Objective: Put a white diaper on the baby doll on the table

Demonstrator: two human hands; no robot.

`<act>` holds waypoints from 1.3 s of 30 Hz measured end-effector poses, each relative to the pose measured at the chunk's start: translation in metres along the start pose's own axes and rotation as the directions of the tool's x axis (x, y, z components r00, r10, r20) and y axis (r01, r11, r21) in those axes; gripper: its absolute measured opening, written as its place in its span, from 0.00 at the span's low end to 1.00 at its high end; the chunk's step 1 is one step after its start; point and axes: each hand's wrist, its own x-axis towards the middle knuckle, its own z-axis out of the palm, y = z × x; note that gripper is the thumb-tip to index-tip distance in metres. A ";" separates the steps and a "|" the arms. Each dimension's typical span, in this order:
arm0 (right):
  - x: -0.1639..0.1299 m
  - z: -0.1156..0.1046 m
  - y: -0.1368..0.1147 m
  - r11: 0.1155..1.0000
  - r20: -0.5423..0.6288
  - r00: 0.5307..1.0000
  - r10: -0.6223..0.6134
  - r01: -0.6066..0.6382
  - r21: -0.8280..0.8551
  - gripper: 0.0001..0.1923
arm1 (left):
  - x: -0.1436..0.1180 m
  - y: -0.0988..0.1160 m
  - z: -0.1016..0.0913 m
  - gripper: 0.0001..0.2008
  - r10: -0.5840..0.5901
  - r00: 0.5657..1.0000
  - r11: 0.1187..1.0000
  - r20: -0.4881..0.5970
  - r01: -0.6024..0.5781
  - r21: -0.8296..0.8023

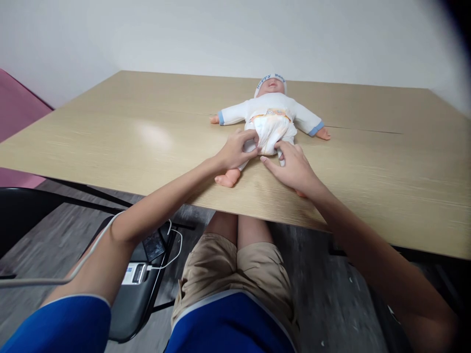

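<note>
- Overhead, the view looks down on a wide table [110, 137] with a pale wood-grain top; a thin dark seam runs across it on the right, and a soft glare sits on the left half.
- Behind the table stands a plain white wall [184, 34], and a pink panel [18, 113] shows at the far left edge.
- Under the table the floor [331, 294] is grey, wood-patterned boards.
- One doll [270, 115] lies on its back near the middle of the table, head toward the wall, arms spread wide, in a white top with blue cuffs and a white cap with blue letters.
- One diaper [272, 130], white with a coloured band at the waist, sits around the doll's hips.
- One bare doll foot [227, 178] shows near the table's front edge, below the left hand; the other leg is hidden by the right hand.
- The left hand [235, 149] is curled at the diaper's left side, fingers pinched on its edge by the doll's hip.
- The right hand [292, 166] rests on the table and the doll's other leg, fingers loosely bent with fingertips touching the diaper's lower right edge; whether it grips anything cannot be told.
- Both forearms reach over the front edge of the table, covering part of the doll's legs.
- One black chair [136, 304] stands at lower left, with a small white device [134, 273] and a dark phone [154, 245] on its seat, joined by a white cable [176, 250].
- Tan shorts [235, 269] and a blue shirt [228, 328] fill the bottom of the view.
</note>
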 end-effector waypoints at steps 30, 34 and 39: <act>0.013 -0.021 0.009 0.979 -0.145 0.983 0.116 -0.088 0.186 0.17 | -0.004 -0.009 0.012 0.29 -0.354 0.935 0.832 -0.028 0.301 -0.465; 0.011 -0.025 0.003 0.987 -0.115 0.989 0.096 -0.080 0.140 0.20 | 0.000 -0.002 -0.003 0.27 -0.360 0.929 0.855 0.087 0.365 -0.369; 0.011 -0.026 0.004 0.985 -0.090 0.991 0.097 -0.083 0.151 0.24 | 0.007 0.001 -0.014 0.25 -0.382 0.904 0.836 0.192 0.426 -0.346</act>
